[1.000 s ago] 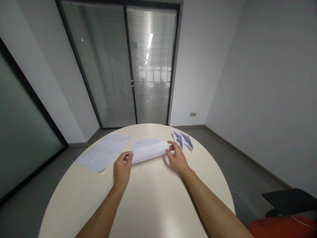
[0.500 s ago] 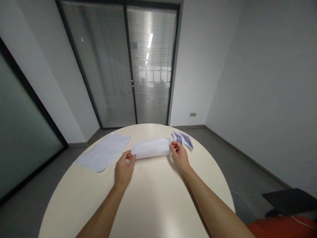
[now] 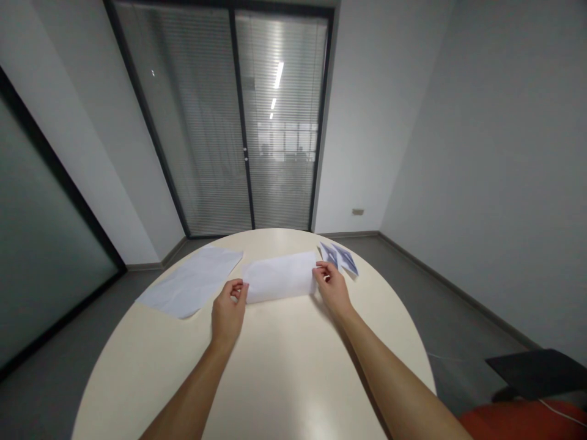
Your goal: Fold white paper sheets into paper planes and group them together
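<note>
A white sheet of paper [image 3: 280, 278] lies nearly flat between my hands at the middle of the round cream table [image 3: 275, 366]. My left hand [image 3: 230, 308] pinches its left edge between thumb and fingers. At the right edge, my right hand [image 3: 331, 284] has its thumb and fingertips closed on the same sheet. A larger white paper [image 3: 192, 281] lies to the left, with slightly creased edges. Just beyond my right hand are folded papers with blue-grey print [image 3: 346, 260].
Behind the table stands a glass door with blinds [image 3: 282, 153]. At the lower right, a black flat object [image 3: 541, 371] sits above something red [image 3: 523, 421], with a white cable. Grey floor surrounds the table.
The sheet between my hands has opened out flatter, and its near edge has come closer to me. My left hand has shifted slightly left; my right hand has barely moved.
</note>
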